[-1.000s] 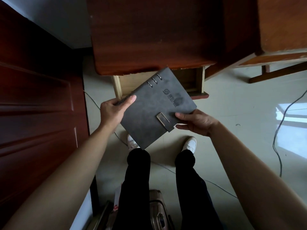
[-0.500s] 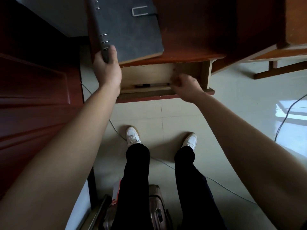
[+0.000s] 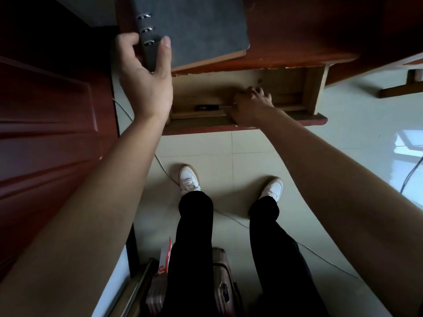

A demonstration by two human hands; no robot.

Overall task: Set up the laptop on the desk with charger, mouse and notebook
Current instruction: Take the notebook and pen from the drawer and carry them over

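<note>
The grey ring-bound notebook [image 3: 196, 26] lies on the near left corner of the dark wooden desk [image 3: 297, 30]. My left hand [image 3: 146, 81] holds it at the spine, thumb on the cover and fingers round the far side. Below the desktop a wooden drawer [image 3: 315, 92] stands pulled out. My right hand [image 3: 249, 106] reaches into it with curled fingers, right at the tip of a slim dark pen-like object [image 3: 206, 108] lying along the drawer's front. Whether that hand holds it is hidden. No laptop, charger or mouse is in view.
A dark red door [image 3: 45, 133] runs along the left. A suitcase [image 3: 155, 291] stands behind my legs on the tiled floor. A thin cable [image 3: 164, 170] crosses the floor near my feet, and a black cable [image 3: 409, 177] lies at the right.
The notebook went from both hands in front of the drawer up onto the desk corner. My right hand let go and reached into the drawer, now nearer its front edge.
</note>
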